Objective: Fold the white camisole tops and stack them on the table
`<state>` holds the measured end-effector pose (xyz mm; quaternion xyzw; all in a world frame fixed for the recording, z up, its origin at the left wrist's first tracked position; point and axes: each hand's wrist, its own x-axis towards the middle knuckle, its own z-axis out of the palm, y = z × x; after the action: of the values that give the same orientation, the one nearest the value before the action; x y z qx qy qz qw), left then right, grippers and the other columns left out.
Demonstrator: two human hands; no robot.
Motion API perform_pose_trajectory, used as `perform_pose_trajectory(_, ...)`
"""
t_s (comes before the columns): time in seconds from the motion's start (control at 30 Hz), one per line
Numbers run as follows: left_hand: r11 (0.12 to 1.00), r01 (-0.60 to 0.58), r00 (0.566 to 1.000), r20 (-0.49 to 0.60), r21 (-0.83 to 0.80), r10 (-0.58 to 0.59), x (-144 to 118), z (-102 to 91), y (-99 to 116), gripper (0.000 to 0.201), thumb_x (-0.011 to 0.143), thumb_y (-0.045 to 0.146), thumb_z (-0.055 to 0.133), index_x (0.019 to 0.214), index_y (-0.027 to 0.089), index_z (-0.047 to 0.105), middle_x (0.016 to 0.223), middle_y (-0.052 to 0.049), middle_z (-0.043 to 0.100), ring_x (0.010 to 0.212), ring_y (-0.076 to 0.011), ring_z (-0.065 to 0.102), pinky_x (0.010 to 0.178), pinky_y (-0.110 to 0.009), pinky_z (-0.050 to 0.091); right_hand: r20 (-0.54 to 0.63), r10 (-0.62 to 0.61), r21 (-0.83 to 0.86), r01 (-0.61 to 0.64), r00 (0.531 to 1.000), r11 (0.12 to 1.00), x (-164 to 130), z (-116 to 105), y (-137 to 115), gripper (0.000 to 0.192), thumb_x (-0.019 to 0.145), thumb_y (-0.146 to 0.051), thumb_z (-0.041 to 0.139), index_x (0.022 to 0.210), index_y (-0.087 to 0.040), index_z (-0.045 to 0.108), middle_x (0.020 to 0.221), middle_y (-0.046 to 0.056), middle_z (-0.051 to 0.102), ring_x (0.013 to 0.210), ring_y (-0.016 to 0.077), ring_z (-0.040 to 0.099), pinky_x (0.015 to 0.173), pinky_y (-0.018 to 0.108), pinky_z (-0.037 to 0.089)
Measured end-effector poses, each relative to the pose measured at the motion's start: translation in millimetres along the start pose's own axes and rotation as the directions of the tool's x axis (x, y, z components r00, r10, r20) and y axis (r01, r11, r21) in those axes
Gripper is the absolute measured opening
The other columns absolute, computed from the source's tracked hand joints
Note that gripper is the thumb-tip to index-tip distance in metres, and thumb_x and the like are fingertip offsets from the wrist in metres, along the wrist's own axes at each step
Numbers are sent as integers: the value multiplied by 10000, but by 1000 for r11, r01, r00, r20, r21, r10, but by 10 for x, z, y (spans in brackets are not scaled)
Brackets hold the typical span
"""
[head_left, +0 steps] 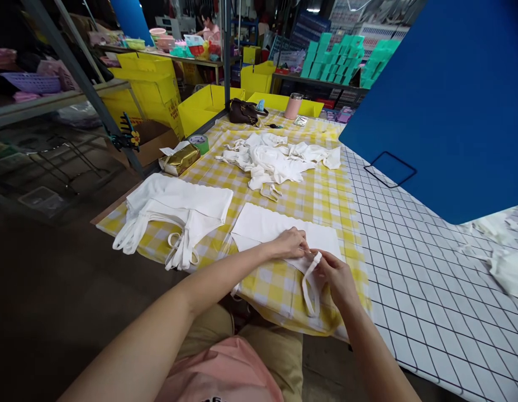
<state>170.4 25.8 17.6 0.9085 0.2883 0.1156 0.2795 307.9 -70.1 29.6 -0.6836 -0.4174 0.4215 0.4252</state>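
1. A flat white cloth bag (279, 229) lies on the yellow checked cloth (321, 195) at the near edge of the worktop, its strap (312, 285) hanging toward the person.
2. The left hand (289, 243) rests on the bag's near edge, fingers pressed together and down on the fabric, seemingly to keep it from sliding.
3. The right hand (336, 274), just right of the left, pinches the top of the strap between thumb and fingers, lifting it slightly off the cloth so the loop hangs free.
4. Left of the bag sits a stack of folded white bags (179, 209), straps trailing over the edge; they look neatly laid together.
5. Beyond the bag is a loose heap of white pieces (275, 159), unsorted and crumpled.
6. Farther behind and left of the bag: a gold-wrapped packet (180, 159) and a green tape roll (199, 142).
7. To the bag's right, a black-gridded white sheet (409, 268) covers the worktop, and a blue board (447, 100) leans over it.
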Motion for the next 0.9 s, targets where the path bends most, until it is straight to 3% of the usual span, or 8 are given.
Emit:
perform_pose_trajectory(0.13, 998, -22, 999, 46, -54, 24, -60, -56, -25, 238, 800, 230, 513, 947, 202, 698, 1007, -31, 577, 983, -170, 480, 870, -241, 392, 217, 190, 330, -256, 957, 909, -228, -83, -97, 412, 610, -408, 697, 963, -207, 634, 822, 55, 683, 830, 233, 635, 693, 337, 487)
perform_pose_trajectory(0.23, 997, 8, 999, 54, -73, -4, -83, -60, -25, 255, 821, 209, 480, 962, 200, 692, 1009, -25, 571, 992, -162, 465, 877, -227, 381, 238, 189, 383, -271, 953, 883, -439, -159, -159, 424, 627, -408, 704, 994, -217, 609, 723, 18, 643, 842, 223, 626, 757, 345, 486)
perform_pose_trajectory(0.43, 999, -9, 1000, 30, 53, 8, -105, -2, -3, 251, 840, 232, 484, 984, 227, 690, 1002, -33, 555, 958, -170, 459, 865, -253, 376, 85, 172, 111, -181, 981, 977, -987, -386, -6, 514, 691, -536, 623, 1096, -225, 574, 728, 26, 632, 860, 246, 598, 820, 382, 465)
perform_pose_trajectory(0.53, 994, -31, 999, 22, 106, 29, -138, -11, 26, 269, 850, 221, 464, 1006, 233, 682, 1025, -48, 545, 971, -178, 468, 906, -282, 363, 50, 236, 56, -238, 971, 970, -1229, -445, 152, 558, 680, -576, 612, 1128, -248, 565, 959, 58, 671, 1065, 264, 545, 903, 369, 437)
perform_pose_trajectory(0.63, 997, -54, 998, 35, 50, 52, -224, -74, 23, 305, 857, 216, 440, 1087, 193, 639, 1100, -69, 541, 1028, -176, 488, 955, -282, 352, 40, 248, 32, -249, 968, 968, -1402, -480, 256, 601, 671, -563, 630, 1193, -281, 530, 1257, 42, 560, 1229, 249, 430, 946, 327, 422)
perform_pose_trajectory(0.73, 995, -6, 1000, -22, -98, 4, -420, -193, -44, 399, 864, 205, 408, 1247, 158, 508, 1254, -73, 497, 1119, -149, 486, 976, -239, 357, -26, 171, -82, -172, 985, 982, -1513, -501, 318, 542, 677, -561, 620, 1139, -281, 576, 1279, 42, 543, 1200, 268, 459, 911, 319, 452)
perform_pose_trajectory(0.83, 986, 101, 985, -124, -132, -118, -722, -323, -142, 451, 859, 173, 381, 1306, 188, 432, 1345, -41, 455, 1239, -143, 405, 1049, -268, 301, 188, 140, -204, -101, 972, 974, -1555, -369, 385, 400, 722, -562, 568, 951, -250, 667, 1107, 75, 644, 1074, 282, 552, 870, 332, 474)
perform_pose_trajectory(0.9, 979, 183, 972, -137, -86, -194, -943, -375, -185, 460, 855, 153, 368, 1308, 207, 424, 1368, -23, 443, 1288, -144, 347, 1089, -310, 249, 430, 166, -219, -76, 887, 973, -1534, -109, 442, 409, 755, -553, 533, 961, -233, 681, 1081, 90, 655, 1060, 278, 562, 893, 358, 459)
